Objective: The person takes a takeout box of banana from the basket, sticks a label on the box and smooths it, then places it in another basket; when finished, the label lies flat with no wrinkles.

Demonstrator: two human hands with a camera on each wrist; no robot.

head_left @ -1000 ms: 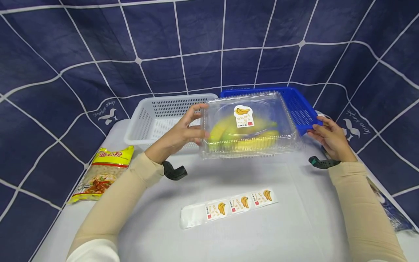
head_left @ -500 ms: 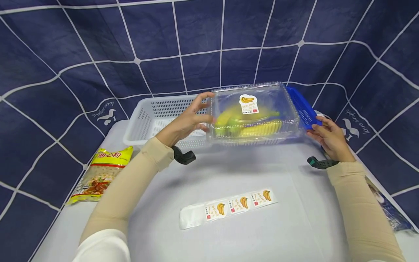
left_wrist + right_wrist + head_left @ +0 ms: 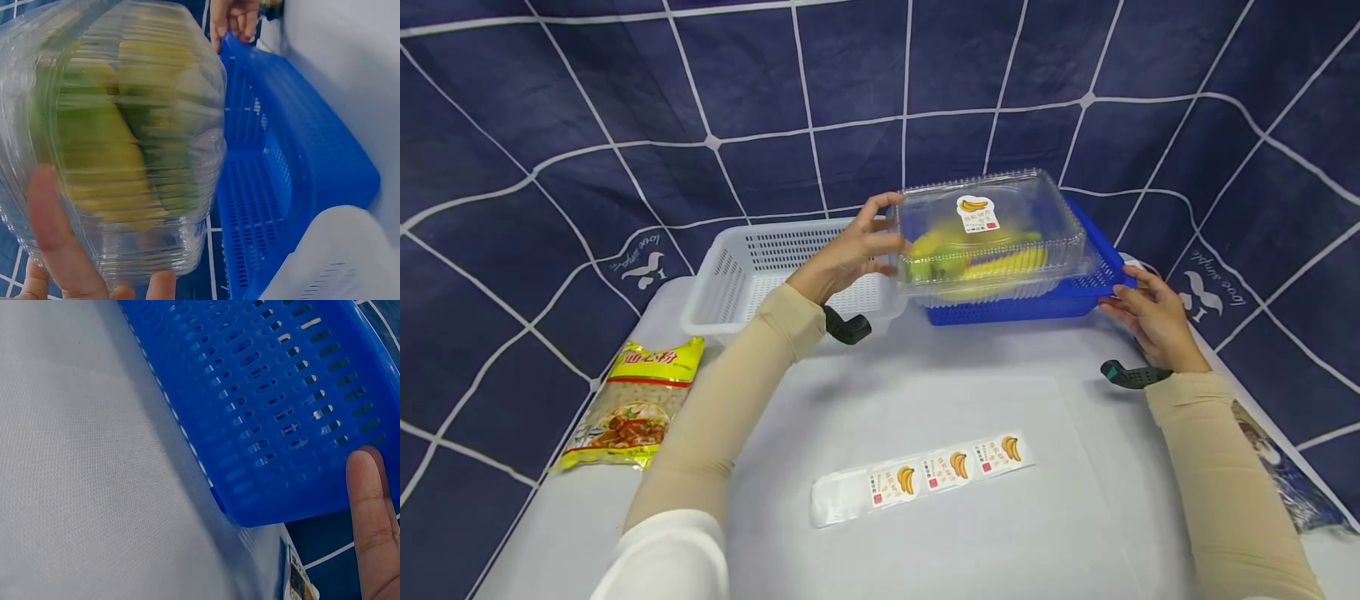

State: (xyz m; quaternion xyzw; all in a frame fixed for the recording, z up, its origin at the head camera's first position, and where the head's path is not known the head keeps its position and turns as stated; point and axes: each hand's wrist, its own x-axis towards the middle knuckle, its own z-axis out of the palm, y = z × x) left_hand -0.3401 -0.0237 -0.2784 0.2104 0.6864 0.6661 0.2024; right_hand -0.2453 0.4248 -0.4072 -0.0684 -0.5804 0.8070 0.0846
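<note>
My left hand [image 3: 853, 250] grips the left end of a clear plastic clamshell box [image 3: 1045, 225] with yellow-green bananas [image 3: 1000, 265] inside. A banana label [image 3: 977, 214] is stuck on its lid. The box is held over a blue slotted basket [image 3: 1007, 313], hiding much of that basket in the head view. In the left wrist view, the bananas show through the ribbed wall, with a finger [image 3: 56, 231] against the plastic. My right hand [image 3: 1157, 321] pinches the blue basket's front right corner; its thumb [image 3: 369, 506] lies on the basket wall in the right wrist view.
A white slotted basket [image 3: 703, 321] stands left of the blue one. On the white table lies a strip of banana stickers [image 3: 917, 479]. A yellow-topped food bag [image 3: 632, 404] lies at the left edge, a dark printed package [image 3: 1285, 471] at the right. Tiled-pattern cloth hangs behind.
My left hand has moved the box back and slightly right, from in front of the blue basket to over it. The right hand has stayed at the basket corner.
</note>
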